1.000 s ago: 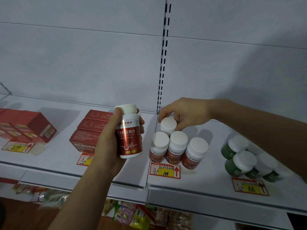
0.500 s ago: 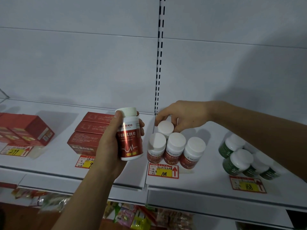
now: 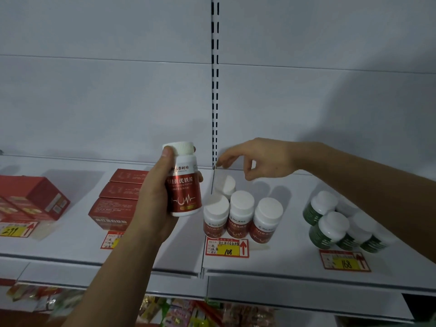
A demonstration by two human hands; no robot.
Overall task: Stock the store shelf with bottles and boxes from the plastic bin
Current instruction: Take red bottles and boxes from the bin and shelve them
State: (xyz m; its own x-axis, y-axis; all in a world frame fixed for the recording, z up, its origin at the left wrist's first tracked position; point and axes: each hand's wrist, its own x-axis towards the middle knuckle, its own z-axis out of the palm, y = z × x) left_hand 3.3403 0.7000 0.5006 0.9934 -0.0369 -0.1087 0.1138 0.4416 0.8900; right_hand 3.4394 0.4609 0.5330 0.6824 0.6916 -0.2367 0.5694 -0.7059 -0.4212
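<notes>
Head view: left hand (image 3: 153,199) grips red-label bottle (image 3: 182,182), white cap, upright above shelf (image 3: 295,260). Right hand (image 3: 257,159), fingers loosely spread, empty, hovers over four matching bottles (image 3: 240,213) clustered behind price tag (image 3: 227,248).

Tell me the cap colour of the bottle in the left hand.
White, seen in the head view: cap.

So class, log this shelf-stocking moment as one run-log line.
left hand: grips red bottle | right hand: empty above rear red bottle | shelf: four red bottles standing
</notes>
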